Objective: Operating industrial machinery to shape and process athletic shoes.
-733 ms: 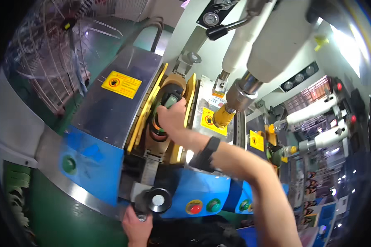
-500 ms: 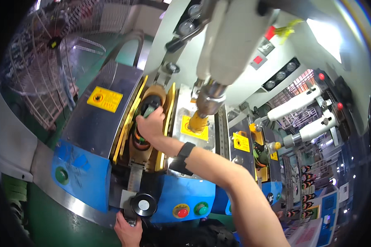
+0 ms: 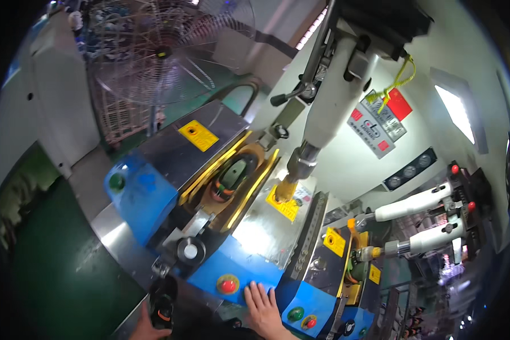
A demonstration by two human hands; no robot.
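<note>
Right hand (image 3: 262,304) withdrawn to blue panel (image 3: 232,266) — mould (image 3: 232,175) well above.

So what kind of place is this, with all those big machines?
Most likely a factory floor. A row of blue and steel press machines with coloured push buttons stands here, a large caged fan blows overhead, and yellow warning stickers mark the covers.

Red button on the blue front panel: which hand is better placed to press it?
The right hand, probably. It lies flat on the blue panel just beside the red button. The left hand is lower down, wrapped around a dark object at the picture's edge.
</note>
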